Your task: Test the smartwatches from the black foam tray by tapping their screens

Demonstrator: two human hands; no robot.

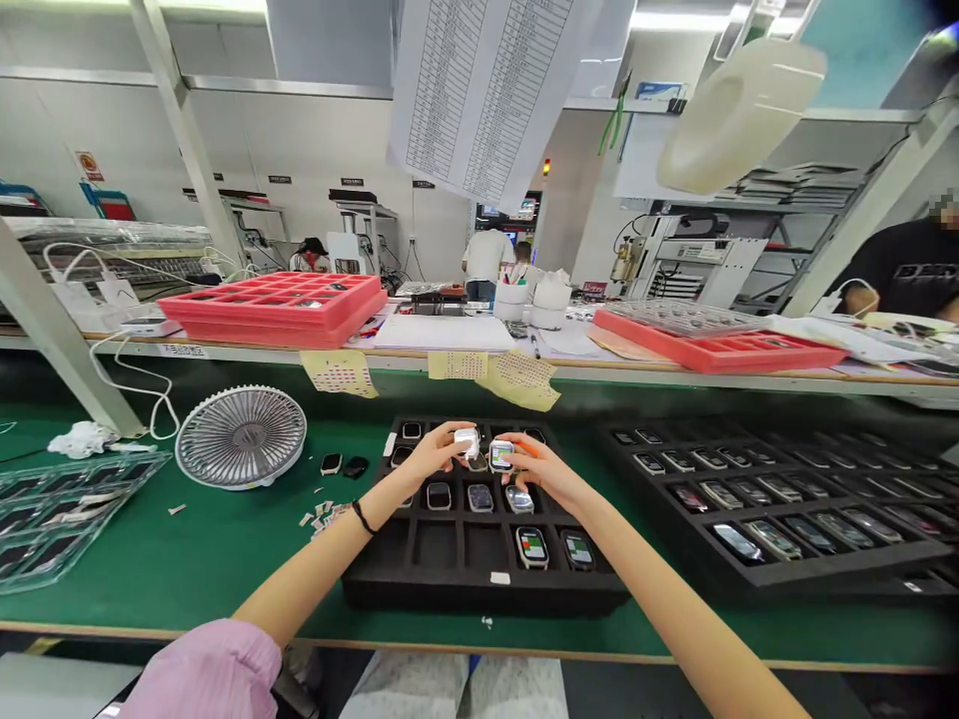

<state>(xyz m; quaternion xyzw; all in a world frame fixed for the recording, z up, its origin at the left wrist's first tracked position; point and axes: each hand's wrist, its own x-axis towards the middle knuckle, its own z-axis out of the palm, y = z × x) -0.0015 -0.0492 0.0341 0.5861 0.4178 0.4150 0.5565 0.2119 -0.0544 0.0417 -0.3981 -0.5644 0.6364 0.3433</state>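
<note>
Above a black foam tray (486, 597), my left hand (436, 451) is closed on a shiny whitish watch case (466, 441). Close beside it, my right hand (545, 471) grips a smartwatch (501, 456) with a lit screen. Something orange (526, 446) shows by the right fingers; its kind is unclear. Below the hands, a film-covered watch (519, 499) and a dark-screened watch (480, 497) lie in tray slots. Nearer the front edge, a watch with a green and red lit screen (531, 547) sits beside another lit watch (577, 549).
A second black tray (779, 574) full of watches lies right. To the left are a round fan (241, 437), two loose watch cases, small paper scraps (324, 515) and clear plastic trays (67, 519). Red trays (277, 325) stand on the shelf; printed sheets (486, 90) hang above.
</note>
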